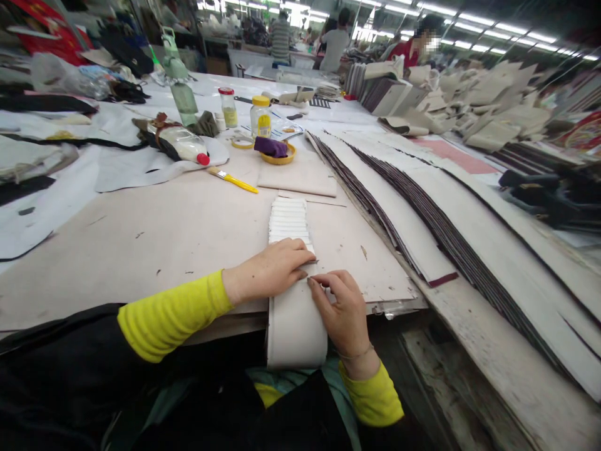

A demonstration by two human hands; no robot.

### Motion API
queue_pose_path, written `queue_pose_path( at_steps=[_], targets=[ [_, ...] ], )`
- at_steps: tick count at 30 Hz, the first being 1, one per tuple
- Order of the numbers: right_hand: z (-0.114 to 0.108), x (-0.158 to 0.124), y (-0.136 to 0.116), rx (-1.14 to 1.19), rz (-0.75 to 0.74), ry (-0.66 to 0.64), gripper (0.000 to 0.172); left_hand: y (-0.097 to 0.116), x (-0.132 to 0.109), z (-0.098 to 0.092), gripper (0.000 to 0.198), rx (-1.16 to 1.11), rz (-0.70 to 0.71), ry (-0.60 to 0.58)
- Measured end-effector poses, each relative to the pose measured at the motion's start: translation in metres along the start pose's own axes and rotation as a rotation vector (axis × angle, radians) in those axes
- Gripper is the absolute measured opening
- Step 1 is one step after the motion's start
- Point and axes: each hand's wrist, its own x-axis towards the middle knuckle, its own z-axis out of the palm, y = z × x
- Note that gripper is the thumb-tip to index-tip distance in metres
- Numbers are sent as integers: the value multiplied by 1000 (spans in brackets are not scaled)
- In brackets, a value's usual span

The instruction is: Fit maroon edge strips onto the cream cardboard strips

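Observation:
A long pale strip [297,329] of sheet material hangs in a curve over the table's front edge, towards my lap. Its far part lies on the table as a row of overlapping white folds or layers [288,219]. My left hand [275,266] rests across the strip, fingers bent and closed on it near the folded part. A thin dark edge shows at the left fingertips; what it belongs to I cannot make out. At the strip's right edge my right hand [340,307] pinches with thumb and forefinger, close to the left fingertips.
Beyond the hands lie a yellow-handled brush [237,181], a yellow dish [278,155] with purple cloth, a yellow-lidded jar [260,116] and a red-capped bottle [181,143]. Long layered strips [413,188] fan out at right. A green bottle [181,88] stands farther back. Other people are behind.

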Motion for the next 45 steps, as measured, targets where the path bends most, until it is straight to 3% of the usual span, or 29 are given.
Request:
queue_pose_path(
  at_steps=[18, 22, 29, 36, 45],
  targets=[
    [2, -1, 2, 12, 19, 28, 12, 10, -14, 5, 27, 312, 90, -19],
    [3, 4, 2, 44, -17, 101, 35, 8, -15, 6, 28, 328, 91, -7],
    [4, 12, -1, 48, -104, -39, 50, 5, -15, 9, 23, 289, 51, 51],
    [1, 14, -5, -92, -159, -149, 45, -3, -19, 2, 24, 176, -26, 58],
    [-3, 25, -6, -241, -273, -294, 39, -27, -44, -11, 22, -114, -57, 47]
  ],
)
